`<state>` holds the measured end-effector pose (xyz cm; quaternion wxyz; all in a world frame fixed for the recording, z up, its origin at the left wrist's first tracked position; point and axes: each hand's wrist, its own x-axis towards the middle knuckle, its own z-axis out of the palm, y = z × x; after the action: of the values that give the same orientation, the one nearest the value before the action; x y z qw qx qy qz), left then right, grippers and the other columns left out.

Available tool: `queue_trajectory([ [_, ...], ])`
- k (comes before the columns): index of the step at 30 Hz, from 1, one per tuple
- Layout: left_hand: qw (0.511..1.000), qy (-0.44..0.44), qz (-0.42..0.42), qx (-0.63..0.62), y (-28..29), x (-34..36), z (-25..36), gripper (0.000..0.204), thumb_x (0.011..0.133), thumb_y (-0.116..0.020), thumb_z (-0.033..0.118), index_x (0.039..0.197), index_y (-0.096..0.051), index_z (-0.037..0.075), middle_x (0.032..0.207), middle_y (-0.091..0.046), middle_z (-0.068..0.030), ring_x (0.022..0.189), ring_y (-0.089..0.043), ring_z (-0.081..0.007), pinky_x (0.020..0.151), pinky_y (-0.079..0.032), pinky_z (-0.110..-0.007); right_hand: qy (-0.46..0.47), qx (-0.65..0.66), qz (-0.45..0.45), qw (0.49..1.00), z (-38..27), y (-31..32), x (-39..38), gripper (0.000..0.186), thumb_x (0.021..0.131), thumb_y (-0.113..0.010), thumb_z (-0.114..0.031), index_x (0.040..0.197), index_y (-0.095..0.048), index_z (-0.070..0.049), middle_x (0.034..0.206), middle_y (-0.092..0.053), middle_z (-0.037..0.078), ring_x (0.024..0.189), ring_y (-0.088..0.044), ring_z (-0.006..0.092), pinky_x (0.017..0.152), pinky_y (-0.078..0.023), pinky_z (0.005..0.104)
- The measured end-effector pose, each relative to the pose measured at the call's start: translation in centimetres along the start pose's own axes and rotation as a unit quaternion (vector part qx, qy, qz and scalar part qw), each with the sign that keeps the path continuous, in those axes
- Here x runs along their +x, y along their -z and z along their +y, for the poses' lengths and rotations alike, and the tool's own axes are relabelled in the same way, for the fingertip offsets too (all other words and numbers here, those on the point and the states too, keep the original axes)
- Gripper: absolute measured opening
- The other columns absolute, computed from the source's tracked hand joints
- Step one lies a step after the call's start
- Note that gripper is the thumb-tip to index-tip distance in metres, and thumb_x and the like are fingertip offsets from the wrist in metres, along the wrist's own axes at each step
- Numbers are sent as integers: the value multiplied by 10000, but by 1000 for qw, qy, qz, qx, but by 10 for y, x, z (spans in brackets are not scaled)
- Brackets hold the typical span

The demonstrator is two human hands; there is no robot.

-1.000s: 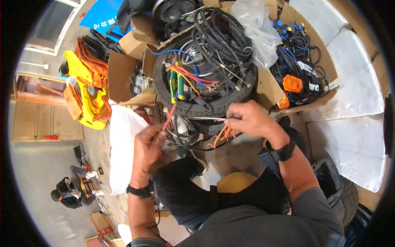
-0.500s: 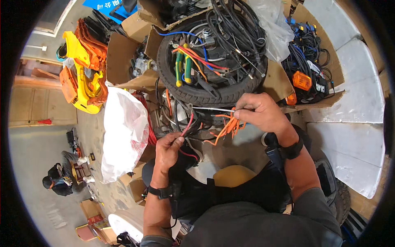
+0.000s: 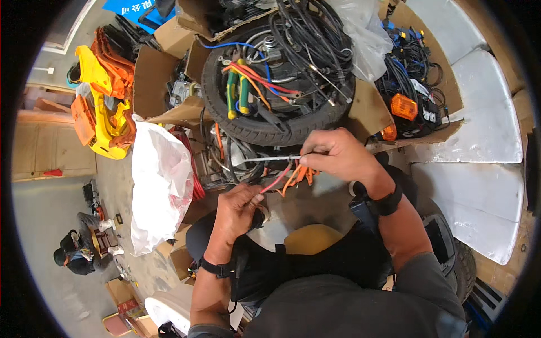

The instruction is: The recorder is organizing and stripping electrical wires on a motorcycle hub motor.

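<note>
My left hand [image 3: 236, 209] is closed, pinching a red cable [image 3: 276, 181] between thumb and fingers. The cable's far end meets a thin whitish rod or strip [image 3: 265, 159] close to the right fingertips; whether it is threaded on cannot be made out. My right hand [image 3: 342, 155] grips one end of that rod between thumb and forefinger. A bunch of orange wires [image 3: 307, 173] hangs just under the right fingers. Beyond both hands lies a wheel with a black tyre [image 3: 267, 135], bearing green-and-yellow-handled pliers [image 3: 231, 96], red and orange leads, and coiled black cables [image 3: 293, 34].
A white plastic bag [image 3: 160, 186] hangs at the left, near yellow and orange plastic panels [image 3: 104, 121]. Cardboard boxes [image 3: 152, 84] of parts flank the wheel; the right one holds wiring and orange lamps [image 3: 403, 107]. White wrapped blocks [image 3: 468, 197] stand right. Another person [image 3: 79, 248] sits far left.
The right hand has moved left with the rod, bringing it to the red cable's end. The left hand has shifted slightly right, and the cable end now points toward the right hand.
</note>
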<state>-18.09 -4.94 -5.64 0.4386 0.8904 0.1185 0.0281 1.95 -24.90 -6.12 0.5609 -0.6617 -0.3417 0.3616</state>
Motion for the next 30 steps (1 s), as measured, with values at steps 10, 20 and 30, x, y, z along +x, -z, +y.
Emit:
queue_trajectory([
  [10, 964, -167, 33, 203, -9, 6, 9, 211, 747, -690, -33, 939, -650, 46, 756, -598, -108, 635, -620, -306, 547, -494, -361, 1, -27, 25, 999, 6, 1, -1, 218, 790, -755, -161, 871, -634, 1, 600, -565, 41, 567, -489, 89, 525, -412, 280],
  [20, 957, -162, 44, 237, -22, -1, 6, 201, 759, -708, 11, 948, -647, 39, 827, -630, -99, 652, -642, -306, 564, -520, -380, 27, -91, 37, 995, 6, 1, 0, 297, 744, -754, -248, 884, -662, -3, 638, -598, 122, 571, -560, 184, 572, -464, 340],
  [30, 905, -238, 206, 285, 34, 108, 22, 220, 761, -701, 20, 974, -648, 30, 904, -617, -151, 804, -606, -353, 688, -496, -414, 62, -128, 5, 990, 1, 2, -2, 265, 737, -728, -222, 836, -642, 8, 666, -613, 191, 617, -639, 323, 567, -476, 377],
])
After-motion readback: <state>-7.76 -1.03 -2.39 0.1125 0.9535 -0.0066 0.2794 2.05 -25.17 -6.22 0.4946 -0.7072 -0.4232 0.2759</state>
